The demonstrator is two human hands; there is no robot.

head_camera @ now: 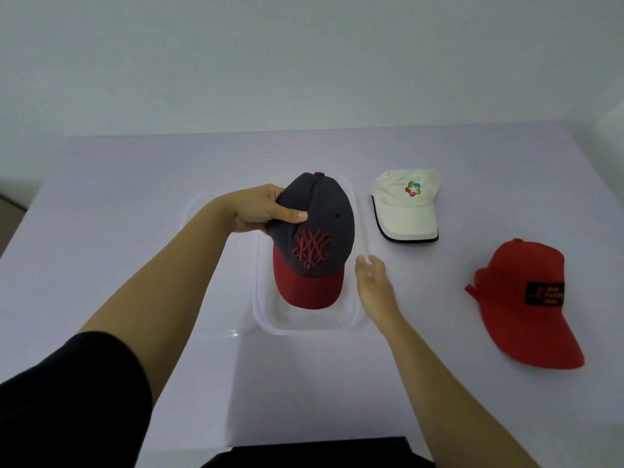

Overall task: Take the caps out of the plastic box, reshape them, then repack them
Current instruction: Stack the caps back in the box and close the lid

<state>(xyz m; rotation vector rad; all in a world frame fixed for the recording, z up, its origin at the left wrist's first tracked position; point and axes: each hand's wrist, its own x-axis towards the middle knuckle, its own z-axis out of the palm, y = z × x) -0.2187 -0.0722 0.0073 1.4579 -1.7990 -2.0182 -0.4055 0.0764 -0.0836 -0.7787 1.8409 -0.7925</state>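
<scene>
Left hand (pixel 261 211), arm extended forward, grips the crown of the dark grey cap with maroon brim (pixel 314 241), held over the clear plastic box (pixel 358 319). Right hand (pixel 374 282), blurred, fingers spread and empty, hovers just right of the brim, over the box's right rim.

Pale lilac table (pixel 135 184) — plain white wall (pixel 304 55) behind.

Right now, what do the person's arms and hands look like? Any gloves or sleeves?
No gloves: both the left hand and right hand are bare, without rings or a watch. A black sleeve covers the left upper arm. The right forearm is bare.
</scene>
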